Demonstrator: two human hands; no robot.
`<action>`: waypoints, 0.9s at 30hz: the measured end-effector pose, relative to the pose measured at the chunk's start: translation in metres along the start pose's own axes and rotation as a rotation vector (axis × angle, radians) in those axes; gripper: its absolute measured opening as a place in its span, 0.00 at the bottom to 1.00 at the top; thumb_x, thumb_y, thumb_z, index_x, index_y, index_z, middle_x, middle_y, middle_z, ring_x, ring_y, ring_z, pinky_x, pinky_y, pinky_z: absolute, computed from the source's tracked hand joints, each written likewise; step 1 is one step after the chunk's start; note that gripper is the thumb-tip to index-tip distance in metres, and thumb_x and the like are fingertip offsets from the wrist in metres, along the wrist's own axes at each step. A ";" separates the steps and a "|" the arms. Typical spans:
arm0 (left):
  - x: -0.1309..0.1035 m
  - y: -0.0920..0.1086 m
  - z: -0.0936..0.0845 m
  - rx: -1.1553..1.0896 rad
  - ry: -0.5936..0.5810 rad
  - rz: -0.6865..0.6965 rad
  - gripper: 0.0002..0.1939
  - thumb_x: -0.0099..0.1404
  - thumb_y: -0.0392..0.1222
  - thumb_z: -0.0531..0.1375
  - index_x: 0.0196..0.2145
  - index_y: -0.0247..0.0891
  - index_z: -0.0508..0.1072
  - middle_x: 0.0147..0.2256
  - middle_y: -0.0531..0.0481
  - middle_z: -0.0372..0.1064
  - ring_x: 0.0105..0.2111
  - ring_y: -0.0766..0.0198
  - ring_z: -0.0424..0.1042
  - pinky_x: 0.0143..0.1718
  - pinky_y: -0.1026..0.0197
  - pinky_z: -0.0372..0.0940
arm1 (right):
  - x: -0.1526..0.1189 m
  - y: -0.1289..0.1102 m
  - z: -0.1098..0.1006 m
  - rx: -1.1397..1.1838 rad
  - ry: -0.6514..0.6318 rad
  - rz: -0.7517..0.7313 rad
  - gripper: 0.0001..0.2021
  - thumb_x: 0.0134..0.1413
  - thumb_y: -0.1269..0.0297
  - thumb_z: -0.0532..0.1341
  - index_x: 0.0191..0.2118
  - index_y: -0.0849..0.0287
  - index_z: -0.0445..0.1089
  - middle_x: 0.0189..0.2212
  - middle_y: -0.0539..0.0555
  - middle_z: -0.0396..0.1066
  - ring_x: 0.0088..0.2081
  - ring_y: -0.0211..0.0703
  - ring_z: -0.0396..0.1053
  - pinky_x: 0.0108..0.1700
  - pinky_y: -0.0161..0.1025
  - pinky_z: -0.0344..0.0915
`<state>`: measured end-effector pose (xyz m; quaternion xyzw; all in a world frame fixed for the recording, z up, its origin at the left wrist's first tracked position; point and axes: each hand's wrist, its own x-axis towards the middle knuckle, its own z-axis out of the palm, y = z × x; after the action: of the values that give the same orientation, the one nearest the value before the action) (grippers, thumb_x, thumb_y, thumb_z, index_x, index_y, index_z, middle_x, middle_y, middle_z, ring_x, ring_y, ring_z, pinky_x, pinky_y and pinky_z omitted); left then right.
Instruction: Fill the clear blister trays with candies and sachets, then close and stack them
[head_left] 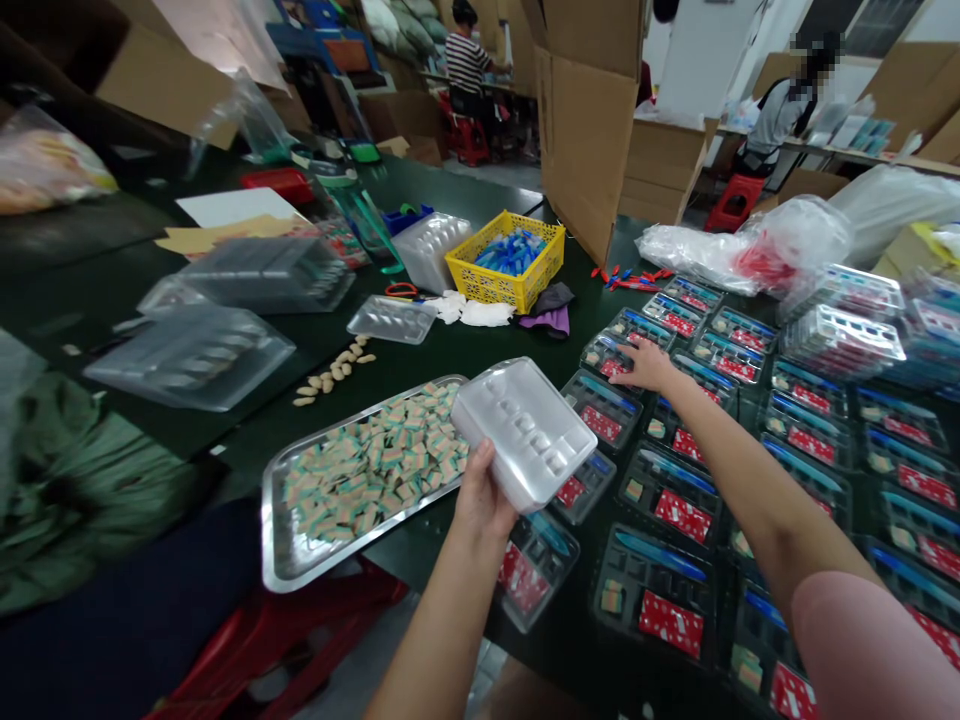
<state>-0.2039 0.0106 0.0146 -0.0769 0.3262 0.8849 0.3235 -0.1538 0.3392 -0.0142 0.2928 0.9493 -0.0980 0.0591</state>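
The left hand [484, 500] grips stacked clear plastic shells [517, 425] from beneath, presumably keeping them handy near the filled trays [637, 575] — set in rows, likely for easy reach. The right hand [646, 366] is at a far tray [595, 352] — pinching or merely touching, one cannot tell.

Background and sundries
Upper centre: tall cardboard box [585, 150]; person in striped top [465, 65], red stool [471, 142]. Left of centre: teal bottle [364, 215], orange-handled scissors [401, 290], loose peanuts [337, 374].
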 end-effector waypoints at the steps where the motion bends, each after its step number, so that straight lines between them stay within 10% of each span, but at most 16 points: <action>1: 0.000 0.000 0.000 -0.004 0.001 -0.001 0.24 0.51 0.44 0.70 0.48 0.41 0.76 0.38 0.49 0.80 0.37 0.57 0.80 0.51 0.53 0.72 | -0.001 0.000 0.000 0.007 0.005 -0.001 0.43 0.51 0.40 0.65 0.68 0.52 0.56 0.68 0.68 0.50 0.67 0.68 0.52 0.62 0.66 0.55; 7: 0.001 -0.001 0.000 -0.009 -0.003 0.000 0.26 0.49 0.43 0.71 0.47 0.41 0.75 0.37 0.50 0.80 0.36 0.57 0.80 0.51 0.52 0.72 | -0.016 -0.014 -0.015 0.221 0.102 -0.011 0.42 0.50 0.47 0.69 0.67 0.58 0.60 0.66 0.69 0.56 0.66 0.66 0.55 0.64 0.61 0.56; 16: 0.000 -0.018 0.003 0.061 -0.044 0.022 0.34 0.42 0.47 0.75 0.47 0.35 0.76 0.39 0.45 0.79 0.35 0.55 0.78 0.42 0.55 0.74 | -0.108 -0.102 -0.039 0.721 0.031 -0.497 0.40 0.49 0.40 0.66 0.65 0.53 0.62 0.63 0.58 0.63 0.64 0.58 0.60 0.65 0.57 0.57; 27: -0.044 -0.004 0.013 0.105 -0.164 0.033 0.33 0.48 0.51 0.74 0.50 0.37 0.74 0.42 0.43 0.78 0.47 0.49 0.76 0.53 0.52 0.68 | -0.172 -0.134 -0.036 0.830 0.053 -0.440 0.41 0.51 0.44 0.66 0.67 0.57 0.58 0.62 0.64 0.62 0.62 0.58 0.61 0.65 0.58 0.57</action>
<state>-0.1660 -0.0019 0.0380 0.0186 0.3459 0.8751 0.3380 -0.0903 0.1452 0.0702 0.0861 0.8704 -0.4723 -0.1093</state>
